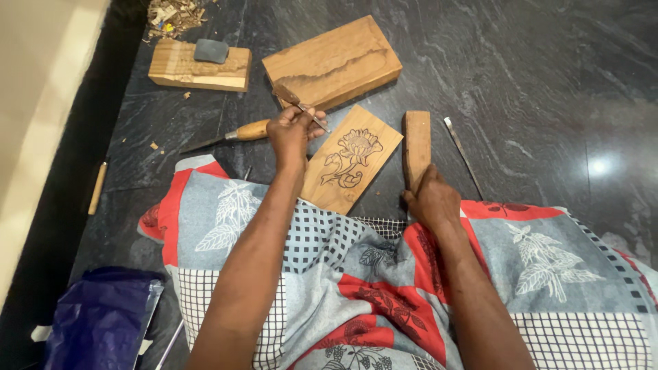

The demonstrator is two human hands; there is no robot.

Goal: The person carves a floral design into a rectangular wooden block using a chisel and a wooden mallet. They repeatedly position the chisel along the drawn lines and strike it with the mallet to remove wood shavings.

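Dark stone floor (548, 82) carries the work. Left hand (291, 130) pinches a thin chisel (314, 117), tip just left of the carved panel (351, 159); right hand (433, 200) grips an upright wooden mallet (416, 147) beside the panel's right edge.

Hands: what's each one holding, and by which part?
Left hand: a thin metal tool, gripped near its upper end, tip by the carved panel. Right hand: wooden block, held at its near end.
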